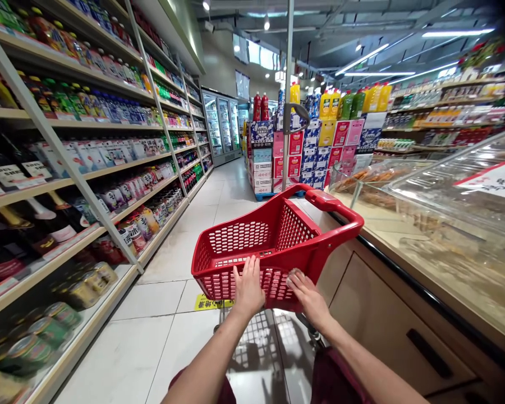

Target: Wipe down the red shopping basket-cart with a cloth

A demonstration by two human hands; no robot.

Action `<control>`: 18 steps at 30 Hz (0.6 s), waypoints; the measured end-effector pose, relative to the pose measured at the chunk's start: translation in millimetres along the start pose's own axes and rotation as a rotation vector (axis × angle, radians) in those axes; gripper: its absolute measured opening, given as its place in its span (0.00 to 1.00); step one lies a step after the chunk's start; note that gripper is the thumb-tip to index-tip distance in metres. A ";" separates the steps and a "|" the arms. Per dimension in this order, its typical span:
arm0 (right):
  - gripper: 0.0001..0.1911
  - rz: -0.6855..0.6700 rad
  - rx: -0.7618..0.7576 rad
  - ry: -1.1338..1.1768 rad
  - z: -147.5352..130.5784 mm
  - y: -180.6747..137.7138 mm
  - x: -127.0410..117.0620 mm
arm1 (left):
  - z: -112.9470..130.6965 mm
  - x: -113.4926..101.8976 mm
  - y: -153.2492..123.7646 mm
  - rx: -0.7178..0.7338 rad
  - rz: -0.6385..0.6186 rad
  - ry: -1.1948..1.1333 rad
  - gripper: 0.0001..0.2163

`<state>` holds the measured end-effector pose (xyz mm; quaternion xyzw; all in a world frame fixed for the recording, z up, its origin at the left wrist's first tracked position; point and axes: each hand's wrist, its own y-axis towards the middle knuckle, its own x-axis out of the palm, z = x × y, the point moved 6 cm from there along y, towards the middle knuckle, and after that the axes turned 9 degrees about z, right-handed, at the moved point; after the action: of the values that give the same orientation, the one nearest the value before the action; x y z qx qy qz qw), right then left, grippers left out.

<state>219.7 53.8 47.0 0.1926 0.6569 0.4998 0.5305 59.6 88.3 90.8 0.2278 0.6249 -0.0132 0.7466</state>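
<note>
A red plastic shopping cart with a perforated basket stands crosswise in front of me, its handle at the upper right. My left hand lies with fingers stretched out against the near side of the basket, the fingertips at its top rim. Farther right, my right hand presses a small crumpled whitish wipe against the same side wall, close to the handle end. The exact material of the wipe is hard to make out. Beneath the basket, part of the wheeled metal frame shows.
Drink shelves line the left side. On the right is a counter with clear plastic covers over food. Ahead, a metal pole rises before stacked drink cartons. A yellow floor sticker lies under the cart; glass-door fridges stand behind.
</note>
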 end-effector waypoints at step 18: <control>0.22 0.218 0.124 -0.070 36.5 20.3 -37.1 | 3.7 -1.9 8.2 -0.019 0.032 0.032 0.37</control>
<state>260.0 49.8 85.5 0.3125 0.6427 0.5059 0.4829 65.1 93.8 95.7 0.2309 0.6333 0.0082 0.7386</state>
